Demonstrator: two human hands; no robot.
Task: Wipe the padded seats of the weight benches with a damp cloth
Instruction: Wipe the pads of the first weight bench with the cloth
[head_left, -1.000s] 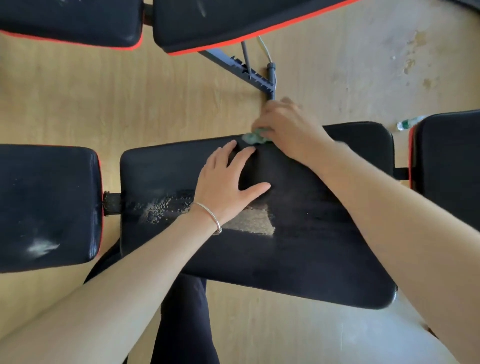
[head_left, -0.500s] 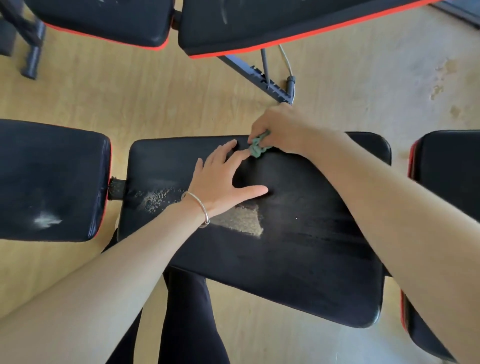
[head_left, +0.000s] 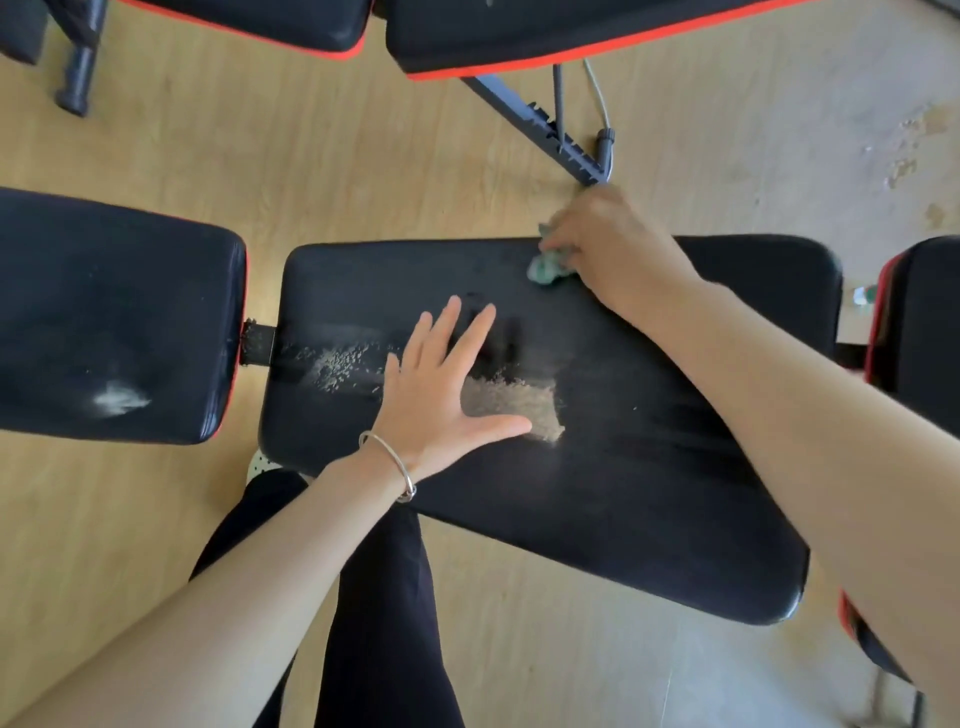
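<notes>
A black padded bench seat (head_left: 649, 467) fills the middle of the head view. A pale worn patch (head_left: 514, 402) and speckled marks (head_left: 337, 364) show on its surface. My right hand (head_left: 613, 244) grips a small crumpled green cloth (head_left: 545, 265) and presses it on the pad near the far edge. My left hand (head_left: 447, 384) lies flat on the pad with fingers spread straight, a silver bangle on the wrist. The cloth is mostly hidden under my right fingers.
A second black pad (head_left: 114, 317) of the same bench lies to the left, with a white scuff. Another bench with red trim (head_left: 519, 31) stands beyond, its grey frame (head_left: 550, 135) on the wooden floor. A third pad (head_left: 919, 322) sits at the right edge. My dark trouser legs (head_left: 374, 597) are below.
My right hand slid the cloth rightwards along the far edge of the pad, away from my left hand. My left fingers spread wider and flatter on the pad.
</notes>
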